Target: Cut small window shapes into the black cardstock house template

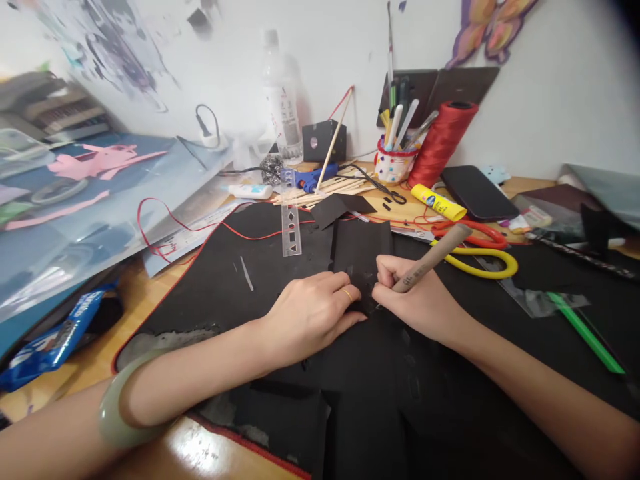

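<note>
My left hand [313, 312] lies on a piece of black paper [361, 253] in the middle of a black mat [225, 280], fingers pressed down on it, a ring on one finger. My right hand [417, 301] is closed round a tan craft knife handle [433, 257], held like a pen with its tip down on the black paper right beside my left fingertips. A pale green bangle [117, 410] is on my left wrist. The blade tip itself is too small to make out.
Yellow-handled scissors [480, 263], a yellow glue stick [439, 202], a red thread spool [443, 143], a pen cup [395, 160], a phone [477, 192], a clear ruler [291, 223], a blue glue gun [313, 179], wooden sticks, a water bottle [281, 100], red wire [165, 230] and a green pen [585, 333] surround the mat.
</note>
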Demonstrator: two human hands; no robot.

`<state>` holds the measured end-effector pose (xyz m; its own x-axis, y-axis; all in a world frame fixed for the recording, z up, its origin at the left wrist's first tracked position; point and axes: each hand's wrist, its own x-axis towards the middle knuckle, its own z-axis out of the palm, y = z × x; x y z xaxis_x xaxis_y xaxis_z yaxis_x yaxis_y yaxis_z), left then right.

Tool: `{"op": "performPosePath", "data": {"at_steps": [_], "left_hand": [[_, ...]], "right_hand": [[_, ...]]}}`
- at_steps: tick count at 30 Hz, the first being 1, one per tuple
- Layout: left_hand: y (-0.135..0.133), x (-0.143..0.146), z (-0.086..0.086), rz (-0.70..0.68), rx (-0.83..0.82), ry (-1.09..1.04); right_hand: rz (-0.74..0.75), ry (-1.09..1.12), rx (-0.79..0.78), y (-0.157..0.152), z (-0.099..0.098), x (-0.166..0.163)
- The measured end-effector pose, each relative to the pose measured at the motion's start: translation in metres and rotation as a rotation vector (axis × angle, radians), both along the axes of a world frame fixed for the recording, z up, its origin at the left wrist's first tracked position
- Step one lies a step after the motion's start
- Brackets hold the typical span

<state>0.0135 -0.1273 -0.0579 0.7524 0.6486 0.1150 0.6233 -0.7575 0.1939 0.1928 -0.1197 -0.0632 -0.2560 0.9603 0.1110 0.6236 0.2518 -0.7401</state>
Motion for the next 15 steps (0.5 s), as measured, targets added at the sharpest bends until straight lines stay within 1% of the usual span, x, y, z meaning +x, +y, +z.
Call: {"op": "performPosePath", "data": {"at_steps": [15], "left_hand": [[0.0023,0.0013,-0.0025,-0.007,0.017,-0.003]], "right_hand": [[-0.010,0.013,-0.035,-0.0003,-0.0006,0.0015]]}}
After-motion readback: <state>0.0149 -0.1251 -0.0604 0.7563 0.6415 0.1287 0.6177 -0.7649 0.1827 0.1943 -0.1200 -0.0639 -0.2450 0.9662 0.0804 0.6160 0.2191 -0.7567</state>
